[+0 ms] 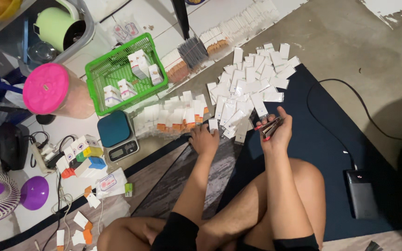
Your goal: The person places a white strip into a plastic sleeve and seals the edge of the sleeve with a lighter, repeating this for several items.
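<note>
The left hand [204, 139] rests on a small white box [213, 124] at the near edge of the box pile [247, 88] on the floor; the right hand [275, 130] grips thin tubes [268, 126]; it looks best to pick one box only and keep the tubes tight.

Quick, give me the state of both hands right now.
Left hand: closed over a small white box at the pile's edge.
Right hand: closed, holding a bundle of slim red and dark tubes.

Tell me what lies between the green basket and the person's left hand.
In the head view, a row of white-and-orange small boxes lies on the floor between the green basket and the left hand.
</note>
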